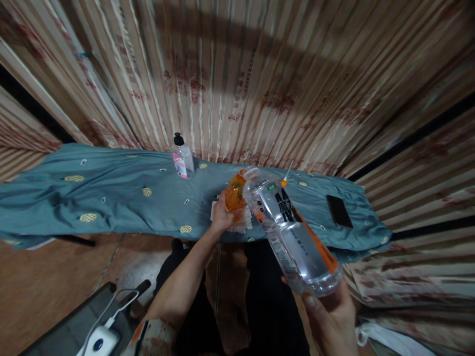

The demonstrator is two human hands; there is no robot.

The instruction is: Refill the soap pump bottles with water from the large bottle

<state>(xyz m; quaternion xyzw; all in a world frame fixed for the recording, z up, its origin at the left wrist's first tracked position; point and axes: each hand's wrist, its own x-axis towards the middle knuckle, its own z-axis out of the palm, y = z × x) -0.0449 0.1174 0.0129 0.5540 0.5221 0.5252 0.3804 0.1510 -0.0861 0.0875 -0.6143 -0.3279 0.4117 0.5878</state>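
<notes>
My right hand (330, 314) is closed round the base of a large clear plastic bottle (291, 232) with a silver and orange label. The bottle tilts, its mouth pointing up and left at the rim of an orange translucent bottle (235, 194). Wrapped round that orange bottle is my left hand (222, 213), holding it over the table. A white cloth or paper towel (243, 225) lies beneath it. Just behind the large bottle is an orange piece with a thin white stem (285, 181), partly hidden.
A clear bottle with a black cap and pink label (181, 160) stands at the back of the teal cloth (122, 198). A black phone (339, 211) lies on the right. Striped curtains (230, 84) hang behind. A white device with a cable (100, 341) sits lower left.
</notes>
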